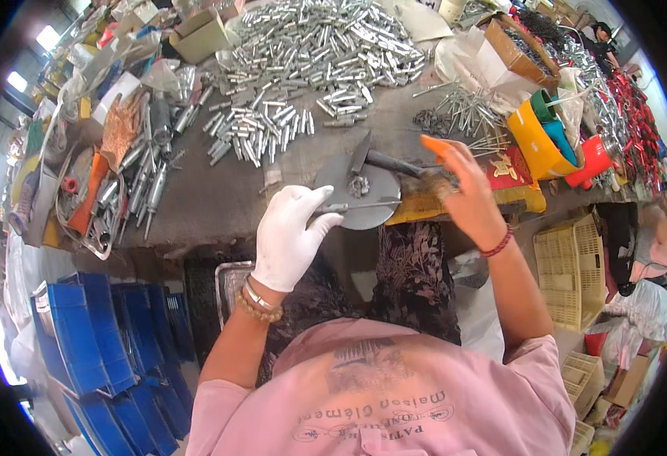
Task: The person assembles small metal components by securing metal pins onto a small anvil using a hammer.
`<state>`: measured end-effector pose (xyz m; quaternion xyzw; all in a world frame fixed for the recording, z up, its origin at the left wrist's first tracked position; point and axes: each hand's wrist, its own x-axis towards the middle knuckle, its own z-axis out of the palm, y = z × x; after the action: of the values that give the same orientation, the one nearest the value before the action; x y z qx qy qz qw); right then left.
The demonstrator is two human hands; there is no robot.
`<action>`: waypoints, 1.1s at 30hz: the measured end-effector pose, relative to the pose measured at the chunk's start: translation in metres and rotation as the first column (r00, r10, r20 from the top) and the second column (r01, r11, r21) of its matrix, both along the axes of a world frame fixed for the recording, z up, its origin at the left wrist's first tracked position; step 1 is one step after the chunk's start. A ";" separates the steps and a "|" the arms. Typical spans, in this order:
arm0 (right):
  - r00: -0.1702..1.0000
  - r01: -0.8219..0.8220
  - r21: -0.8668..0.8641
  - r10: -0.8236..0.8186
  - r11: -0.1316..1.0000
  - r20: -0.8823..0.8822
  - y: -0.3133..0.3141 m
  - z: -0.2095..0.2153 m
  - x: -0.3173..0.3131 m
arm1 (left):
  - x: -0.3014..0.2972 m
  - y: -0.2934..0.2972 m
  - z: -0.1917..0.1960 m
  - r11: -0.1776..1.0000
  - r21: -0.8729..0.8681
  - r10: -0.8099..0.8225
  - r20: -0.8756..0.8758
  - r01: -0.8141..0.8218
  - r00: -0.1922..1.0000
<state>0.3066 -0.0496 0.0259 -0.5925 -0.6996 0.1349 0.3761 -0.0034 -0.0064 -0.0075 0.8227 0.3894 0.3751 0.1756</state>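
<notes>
My left hand, in a white glove, pinches a thin metal rod with a thicker sleeve between thumb and forefinger. The rod lies across the near part of a round grey metal plate. Also on the plate are a hammer, its handle pointing right, and a small crumpled silvery lump beside its head. My bare right hand is at the end of the handle, with an orange cover on one outstretched finger. Its fingers look apart; the lower ones are blurred, and whether they touch the handle is unclear.
A large heap of short metal tubes covers the back of the bench. Thin rods lie at right, near a yellow container. Pliers-like orange handles and tools lie left. Blue bins and a yellow crate flank me.
</notes>
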 end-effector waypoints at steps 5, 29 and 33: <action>0.741 -0.084 -0.145 -0.035 0.986 -0.670 -0.019 0.024 0.103 | -0.054 0.028 0.018 0.972 -0.123 0.207 0.059 -0.199 0.976; 0.701 -0.036 -0.093 -0.041 0.995 -0.712 0.016 0.050 0.266 | -0.325 0.102 0.084 0.832 -0.520 0.330 0.743 0.192 0.582; 0.798 -0.045 -0.113 -0.033 0.993 -0.601 0.017 0.053 0.273 | -0.330 0.098 0.082 0.848 -0.506 0.303 0.707 0.158 0.638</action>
<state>0.5799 -0.0328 0.0794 -0.5385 -0.5363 0.3596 0.5414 -0.3330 0.0917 0.0747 0.4872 0.3986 0.5730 0.5247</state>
